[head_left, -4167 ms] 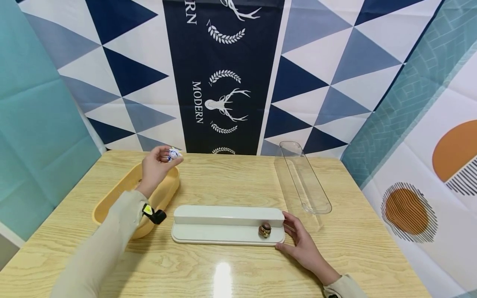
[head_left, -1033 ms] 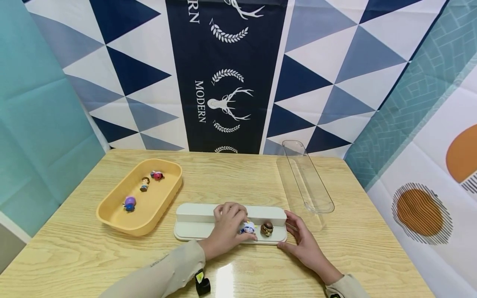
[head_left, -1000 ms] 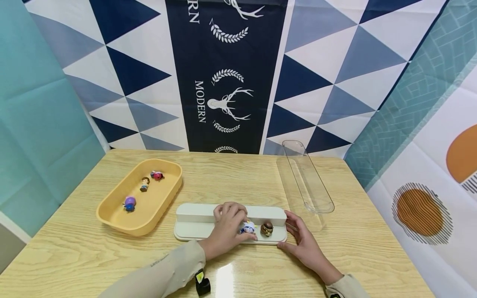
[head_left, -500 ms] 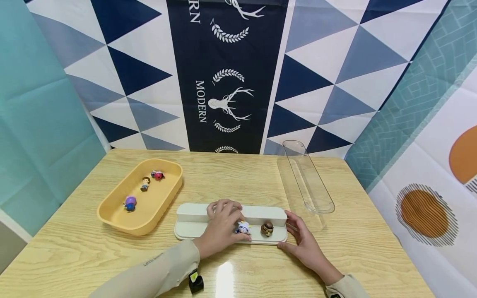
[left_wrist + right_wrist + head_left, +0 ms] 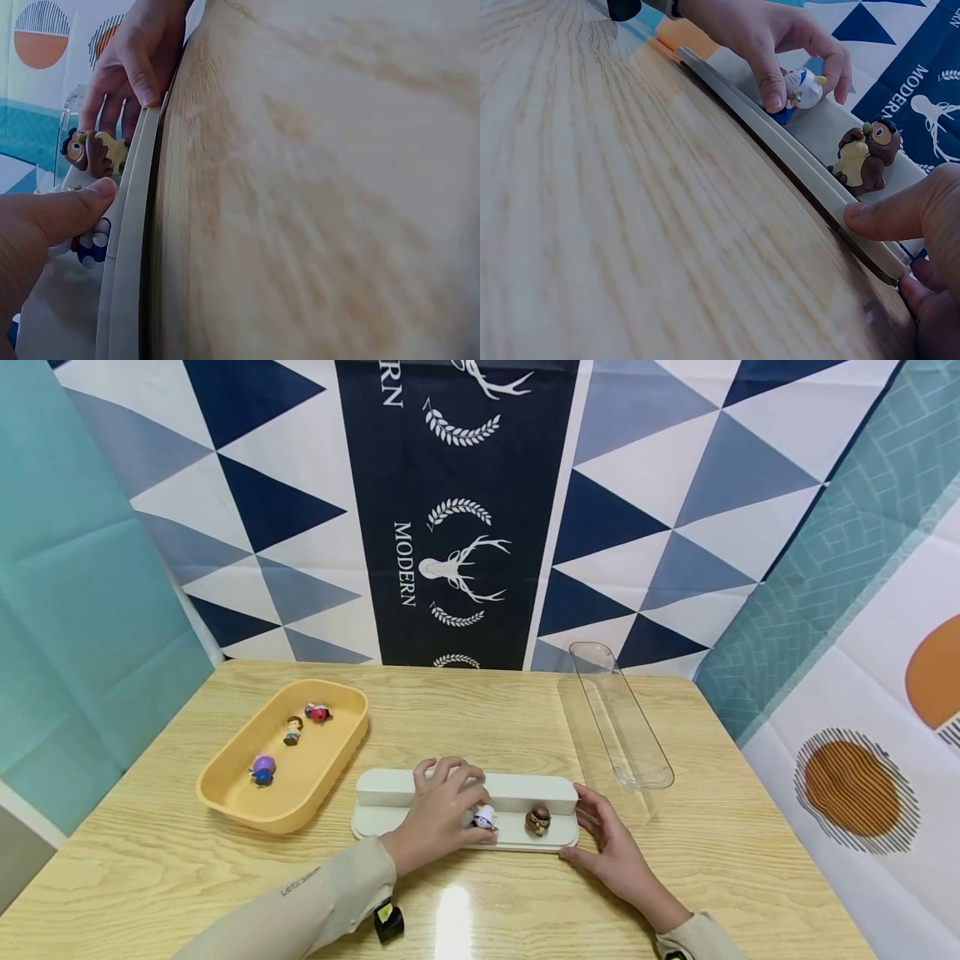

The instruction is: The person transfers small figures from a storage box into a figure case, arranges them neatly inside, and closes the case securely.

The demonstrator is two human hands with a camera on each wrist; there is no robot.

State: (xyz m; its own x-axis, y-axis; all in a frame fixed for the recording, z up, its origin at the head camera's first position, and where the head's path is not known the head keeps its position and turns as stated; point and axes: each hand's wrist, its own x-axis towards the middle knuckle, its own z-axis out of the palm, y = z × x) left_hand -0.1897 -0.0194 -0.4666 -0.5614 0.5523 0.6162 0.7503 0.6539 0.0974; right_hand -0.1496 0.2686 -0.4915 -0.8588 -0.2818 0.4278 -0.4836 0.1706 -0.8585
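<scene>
Pinching the white-topped figurine (image 5: 484, 817) over the white stand (image 5: 517, 787) with left hand (image 5: 438, 814), gripping the stand's end with right hand (image 5: 611, 852); seeing, only from the head, three toys (image 5: 292, 731) in the tray (image 5: 307, 764).

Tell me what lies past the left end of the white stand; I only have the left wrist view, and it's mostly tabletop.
Observer: A yellow tray holding three small figurines.
Operator: I see just the thumb of the left hand by the white-and-blue figurine. Where are its fingers?
Observer: On the figurine's far side; the right wrist view shows it held between them and the thumb.
Operator: And does the clear case behind the right hand touch the white stand?
Observer: No, the head view shows them apart.
</scene>
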